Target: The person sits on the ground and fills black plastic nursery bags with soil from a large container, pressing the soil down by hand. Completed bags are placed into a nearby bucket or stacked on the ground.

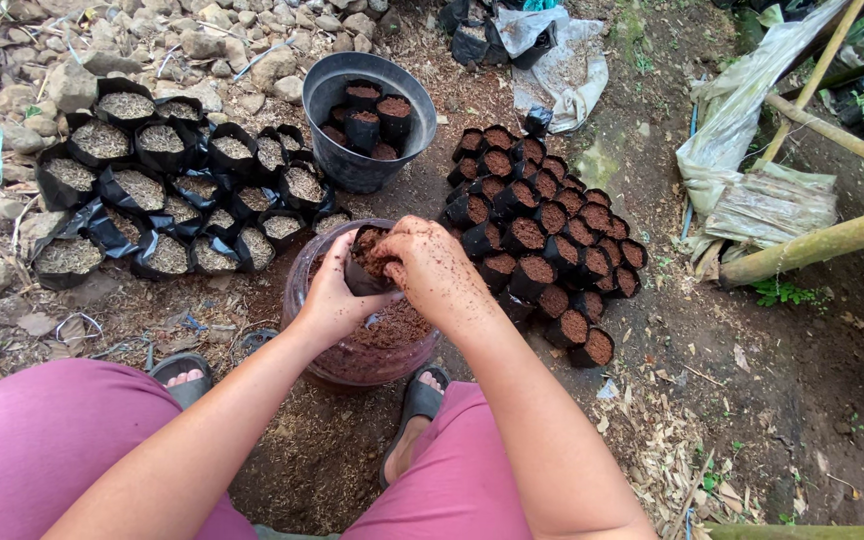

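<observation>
A small black grow bag [360, 268] is held over a clear round container [304, 285] of reddish-brown soil mix. My left hand [330, 300] grips the bag from the left side. My right hand [430, 268], dusted with soil, presses down on the mix at the bag's mouth. The container stands on the ground between my feet. To its right, several filled black bags [542, 245] stand packed in rows, topped with the same reddish mix.
A dark bucket [332, 95] behind the container holds several filled bags. Larger black bags of pale husk mix [162, 190] cluster at left beside stones. Bamboo poles [822, 240] and plastic sheeting [752, 190] lie at right. My sandalled feet [414, 410] flank the container.
</observation>
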